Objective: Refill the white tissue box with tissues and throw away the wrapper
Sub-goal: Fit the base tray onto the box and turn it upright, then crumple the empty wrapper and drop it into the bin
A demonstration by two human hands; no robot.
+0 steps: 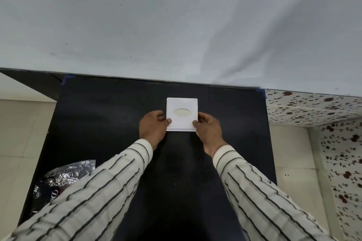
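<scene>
A square white tissue box (181,103) with an oval opening on top stands on the black table (109,115), toward its far edge. My left hand (153,127) grips the box's left side, thumb on the top near the front corner. My right hand (208,128) holds the right side the same way. The oval opening shows a pale surface inside. A crumpled, shiny clear wrapper (64,176) with printed letters lies at the table's near left, partly hidden by my left sleeve.
A white wall rises behind the table. Pale floor tiles run along the left. On the right is a surface covered in a flower pattern (317,107) and pale tiles below it.
</scene>
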